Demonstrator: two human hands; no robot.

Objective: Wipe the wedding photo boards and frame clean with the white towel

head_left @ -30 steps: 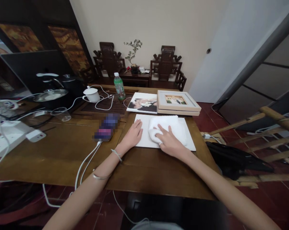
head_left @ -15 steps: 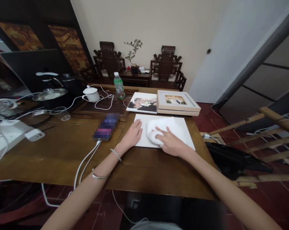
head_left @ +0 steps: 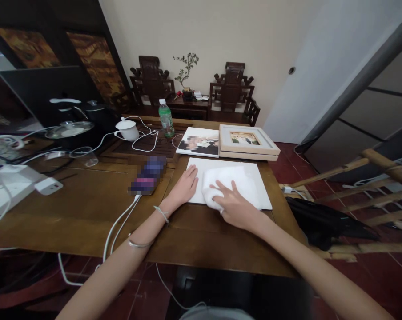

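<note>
A white rectangular board [head_left: 259, 171] lies flat on the wooden table in front of me. Across its left edge rests my left hand [head_left: 184, 184], fingers stretched out and holding nothing. On top of the board is a folded white cloth [head_left: 244, 178], reaching close to the near edge. My right hand [head_left: 236, 202] presses down on this cloth, some fingers spread over it and the thumb side tucked at its bunched left part. The underside of the cloth is hidden.
Behind the board lie a photo print panel [head_left: 201, 144] and stacked pale wooden picture frames [head_left: 249, 153]. A phone [head_left: 147, 175] with white cables is at the left, near a lidded white cup [head_left: 126, 130], a bottle [head_left: 166, 119], a clear plastic cup [head_left: 87, 156] and a power strip [head_left: 10, 189].
My right hand has shifted slightly nearer to me with the white cloth, whose near edge now reaches lower on the board. My left hand stays in place.
</note>
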